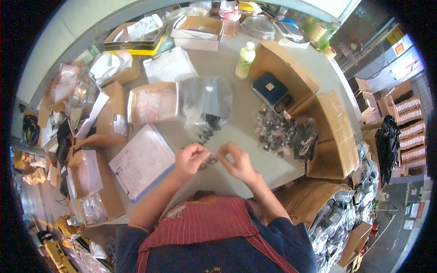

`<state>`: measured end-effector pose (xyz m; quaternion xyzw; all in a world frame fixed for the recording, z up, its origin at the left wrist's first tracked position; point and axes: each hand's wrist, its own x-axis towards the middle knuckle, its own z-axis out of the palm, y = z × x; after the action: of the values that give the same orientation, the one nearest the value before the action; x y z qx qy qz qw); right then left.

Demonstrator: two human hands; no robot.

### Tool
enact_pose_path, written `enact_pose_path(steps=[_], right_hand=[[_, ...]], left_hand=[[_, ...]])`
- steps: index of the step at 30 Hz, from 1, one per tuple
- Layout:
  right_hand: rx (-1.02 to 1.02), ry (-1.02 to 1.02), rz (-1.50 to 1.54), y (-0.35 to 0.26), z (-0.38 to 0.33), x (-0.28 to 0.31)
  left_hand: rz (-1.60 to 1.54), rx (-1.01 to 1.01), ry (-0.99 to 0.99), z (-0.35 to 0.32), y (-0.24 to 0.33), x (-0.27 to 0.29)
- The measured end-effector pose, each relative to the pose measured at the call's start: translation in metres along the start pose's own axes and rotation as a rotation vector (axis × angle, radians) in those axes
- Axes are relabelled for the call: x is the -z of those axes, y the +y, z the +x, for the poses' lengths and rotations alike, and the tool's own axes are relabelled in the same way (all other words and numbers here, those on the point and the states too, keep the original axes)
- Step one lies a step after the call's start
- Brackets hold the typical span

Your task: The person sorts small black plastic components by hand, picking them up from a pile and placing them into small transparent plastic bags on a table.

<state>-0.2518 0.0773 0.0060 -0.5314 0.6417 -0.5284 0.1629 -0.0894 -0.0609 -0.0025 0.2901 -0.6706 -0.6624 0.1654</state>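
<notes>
My left hand (192, 157) and my right hand (236, 161) are raised close together over the grey table. Thumb and fingers of each are pinched, but whatever they hold is too small or see-through to name. Small dark pieces (210, 161) lie on the table between and below my hands. Just beyond my fingers, more small black parts (205, 134) trail from the mouth of a large clear plastic bag (207, 98). To the right lies a spread of small black and grey parts (273, 132), beside a clear bag of black parts (304, 139).
A clipboard with papers (143, 157) lies left of my forearm, below a shallow box of clear bags (154, 103). Cardboard (334, 132) stands along the right edge, near a dark blue scale-like device (271, 88) and a pale green bottle (246, 61). Open boxes (93, 186) crowd the left.
</notes>
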Motion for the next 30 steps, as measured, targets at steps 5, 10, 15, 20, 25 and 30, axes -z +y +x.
enact_pose_path(steps=[5, 10, 15, 20, 25, 30], right_hand=[[0.005, 0.012, 0.003, -0.004, -0.003, 0.000], [-0.036, 0.027, 0.049, -0.010, -0.004, -0.001], [-0.086, -0.002, 0.066, -0.014, -0.006, 0.003], [-0.013, -0.013, 0.096, -0.016, -0.009, 0.006], [0.042, -0.018, 0.117, -0.019, -0.009, 0.005], [0.000, -0.110, 0.176, -0.019, -0.011, 0.007]], left_hand=[[-0.074, -0.017, 0.030, -0.010, 0.004, -0.005], [-0.028, -0.039, 0.081, -0.020, 0.011, -0.008], [-0.025, -0.075, 0.107, -0.025, 0.007, -0.008], [-0.119, -0.043, 0.096, -0.030, 0.013, -0.012], [-0.128, -0.116, -0.006, -0.030, 0.015, -0.016], [0.158, -0.148, -0.106, -0.030, 0.028, -0.013]])
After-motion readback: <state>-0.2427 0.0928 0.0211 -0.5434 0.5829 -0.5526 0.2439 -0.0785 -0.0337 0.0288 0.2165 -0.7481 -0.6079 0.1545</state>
